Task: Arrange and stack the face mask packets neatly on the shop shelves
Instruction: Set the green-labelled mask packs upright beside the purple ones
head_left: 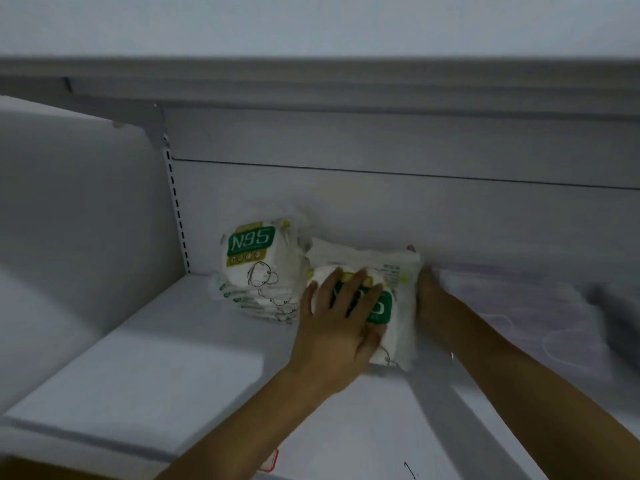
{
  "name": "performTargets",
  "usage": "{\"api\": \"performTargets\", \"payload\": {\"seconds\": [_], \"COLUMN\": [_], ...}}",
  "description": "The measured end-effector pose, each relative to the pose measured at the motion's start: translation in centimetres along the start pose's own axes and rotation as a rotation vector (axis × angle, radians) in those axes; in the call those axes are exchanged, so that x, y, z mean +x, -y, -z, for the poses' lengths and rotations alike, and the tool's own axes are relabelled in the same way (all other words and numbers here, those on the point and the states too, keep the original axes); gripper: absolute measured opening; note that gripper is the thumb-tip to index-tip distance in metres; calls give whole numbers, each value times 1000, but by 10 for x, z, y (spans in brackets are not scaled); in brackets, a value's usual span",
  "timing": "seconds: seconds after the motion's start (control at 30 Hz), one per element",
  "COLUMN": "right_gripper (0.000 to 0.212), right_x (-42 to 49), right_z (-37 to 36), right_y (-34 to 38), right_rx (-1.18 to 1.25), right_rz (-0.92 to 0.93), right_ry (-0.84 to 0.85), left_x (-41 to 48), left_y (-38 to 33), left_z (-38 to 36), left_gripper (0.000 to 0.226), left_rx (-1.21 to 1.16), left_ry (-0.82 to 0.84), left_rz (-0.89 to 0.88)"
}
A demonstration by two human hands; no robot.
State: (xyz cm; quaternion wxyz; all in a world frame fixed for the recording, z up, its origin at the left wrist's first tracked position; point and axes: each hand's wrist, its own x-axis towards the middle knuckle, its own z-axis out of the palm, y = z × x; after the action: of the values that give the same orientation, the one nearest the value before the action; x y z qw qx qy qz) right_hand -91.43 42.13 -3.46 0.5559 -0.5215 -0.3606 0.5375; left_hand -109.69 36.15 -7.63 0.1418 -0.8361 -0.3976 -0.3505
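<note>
A stack of white N95 mask packets (254,268) with green labels leans against the back panel on the white shelf (156,368). Just to its right lies a second pile of N95 packets (391,289). My left hand (341,317) rests flat on top of that pile, fingers spread over the green label. At the pile's right side is my right hand (427,296), with fingers reaching behind the pile and mostly hidden. The pile touches the first stack.
Pale purple mask packets (526,313) lie blurred on the shelf to the right. A slotted upright (176,209) marks the left back corner. An upper shelf edge (311,81) overhangs. A red-edged tag (270,460) sits on the shelf's front edge.
</note>
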Motion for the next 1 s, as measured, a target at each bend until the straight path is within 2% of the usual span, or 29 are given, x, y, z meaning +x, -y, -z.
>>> {"api": "performTargets", "payload": {"seconds": [0.03, 0.1, 0.17, 0.23, 0.3, 0.37, 0.43, 0.47, 0.5, 0.57, 0.63, 0.7, 0.83, 0.93, 1.0], "right_gripper": [62, 56, 40, 36, 49, 78, 92, 86, 71, 30, 8, 2, 14, 25, 28], "right_x": [3, 5, 5, 7, 12, 11, 9, 6, 4, 5, 5, 12, 31, 35, 34], "right_z": [2, 1, 6, 9, 14, 14, 9, 2, -6, -16, -20, -16, -9, -4, -1], "right_y": [3, 11, 17, 22, 30, 44, 58, 64, 68, 72, 76, 77, 68, 68, 73], "right_rx": [32, 20, -42, -123, -288, -542, -840, -996, -1149, -1306, -1312, -1260, -1383, -1311, -1224], "right_rz": [-23, -51, -23, 50, 100, 95, 79, 78, 100, 154, 190, 241, 439, 412, 414], "right_ry": [62, 165, 167, 133, 157, 225, 304, 349, 374, 400, 406, 362, 253, 252, 262], "left_x": [-9, -23, -30, -29, -23, -20, -19, -19, -19, -18, -13, -4, 21, 51, 70], "left_y": [-1, 0, 6, 12, 14, 14, 14, 15, 15, 15, 18, 22, 23, 26, 29], "left_z": [0, -1, -5, -5, -4, -5, -7, -10, -12, -16, -21, -25, -22, -15, -12], "left_gripper": [49, 55, 75, 100, 112, 111, 105, 104, 103, 104, 104, 103, 121, 136, 140], "left_rx": [21, 49, 76, 109, 125, 106, 90, 82, 74, 70, 76, 76, 165, 122, 66], "left_ry": [-30, -88, -112, -117, -96, -57, -20, -5, 6, 25, 37, 53, 95, 134, 273], "left_rz": [-28, -67, -43, -14, -22, -43, -45, -43, -44, -50, -57, -61, -55, -98, -64]}}
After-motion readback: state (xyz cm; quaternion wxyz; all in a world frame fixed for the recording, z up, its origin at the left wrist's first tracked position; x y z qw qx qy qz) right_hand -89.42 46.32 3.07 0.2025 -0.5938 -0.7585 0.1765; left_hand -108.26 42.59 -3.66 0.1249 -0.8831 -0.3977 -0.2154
